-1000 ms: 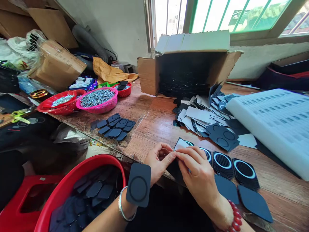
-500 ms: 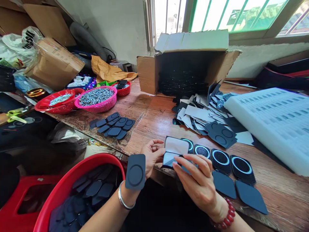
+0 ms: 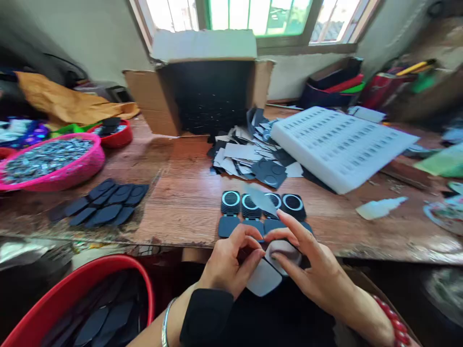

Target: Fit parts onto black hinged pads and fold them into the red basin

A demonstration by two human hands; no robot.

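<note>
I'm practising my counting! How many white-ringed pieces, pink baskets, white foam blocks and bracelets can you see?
White-ringed pieces: 4
Pink basket: 1
White foam block: 1
Bracelets: 2, a silver bangle and a red bead bracelet
Total: 8

Pale grey panels (image 3: 265,279), white-ringed black ribbed squares (image 3: 292,204), hot-pink basket (image 3: 87,166), red tub (image 3: 148,299), wood-grained brown tabletop (image 3: 173,207)
</note>
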